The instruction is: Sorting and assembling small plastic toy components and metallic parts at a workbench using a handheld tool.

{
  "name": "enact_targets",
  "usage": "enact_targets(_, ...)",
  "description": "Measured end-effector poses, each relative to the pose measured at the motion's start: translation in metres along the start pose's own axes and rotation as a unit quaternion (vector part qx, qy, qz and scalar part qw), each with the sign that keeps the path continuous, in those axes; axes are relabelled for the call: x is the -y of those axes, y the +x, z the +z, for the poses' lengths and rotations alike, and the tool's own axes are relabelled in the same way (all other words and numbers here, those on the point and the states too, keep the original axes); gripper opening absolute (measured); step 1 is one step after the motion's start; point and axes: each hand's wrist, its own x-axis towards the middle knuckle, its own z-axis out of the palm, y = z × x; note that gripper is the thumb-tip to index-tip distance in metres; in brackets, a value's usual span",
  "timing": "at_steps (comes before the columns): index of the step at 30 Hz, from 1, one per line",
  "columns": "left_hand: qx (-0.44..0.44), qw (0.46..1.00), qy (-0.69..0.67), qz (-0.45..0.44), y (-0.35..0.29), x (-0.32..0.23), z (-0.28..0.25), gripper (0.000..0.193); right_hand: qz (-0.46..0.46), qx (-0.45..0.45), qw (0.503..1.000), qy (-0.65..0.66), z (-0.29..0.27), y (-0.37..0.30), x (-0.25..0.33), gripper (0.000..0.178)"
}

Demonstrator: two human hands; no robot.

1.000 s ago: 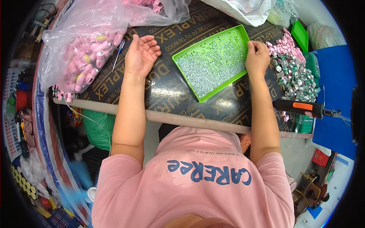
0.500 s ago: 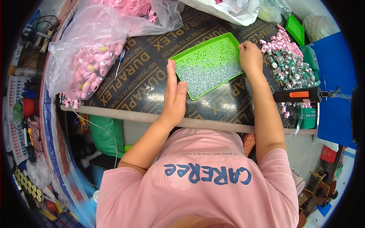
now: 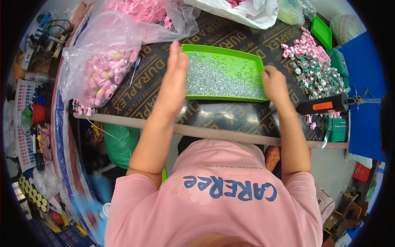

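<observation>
A bright green shallow tray (image 3: 222, 98) is between my hands over the dark table. Lots of small silver pieces that look like screws (image 3: 214, 82) cover the left and near part of its dotted floor. More of the green floor shows toward the far right. My right hand (image 3: 275, 84) grips the tray's right end, fingers curled over the rim. Along the left end, my left hand (image 3: 175, 78) is upright with fingers stretched out, its thumb side close to the rim; it is slightly blurred, and I cannot tell whether it touches.
To the left lie a clear bag of pink parts (image 3: 103, 80) and a screwdriver (image 3: 135, 72). On the right are piled pink pieces (image 3: 306, 47), green-and-silver parts (image 3: 319, 76), a hanging black-and-orange power screwdriver (image 3: 323, 105) and green bit cases (image 3: 337, 129). A white bag (image 3: 247, 14) sits at the back.
The tray has turned clockwise, so its long sides run nearly left to right. My left hand has moved up and left. The silver pieces have spread farther right.
</observation>
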Motion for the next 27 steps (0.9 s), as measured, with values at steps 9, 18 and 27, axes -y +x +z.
enact_targets(9,-0.051,0.998,-0.04,-0.014,0.012,0.008,-0.021,0.068,-0.071,-0.041,0.996,-0.023,0.009,-0.011,0.034,0.029)
enact_targets(18,-0.074,0.997,-0.021,-0.005,0.008,0.038,-0.016,0.067,-0.197,0.173,0.963,0.062,0.034,-0.022,0.093,0.055)
enact_targets(27,-0.083,0.995,-0.027,0.042,0.008,0.08,-0.019,0.066,-0.394,0.166,0.903,0.051,0.1,0.03,0.122,0.022)
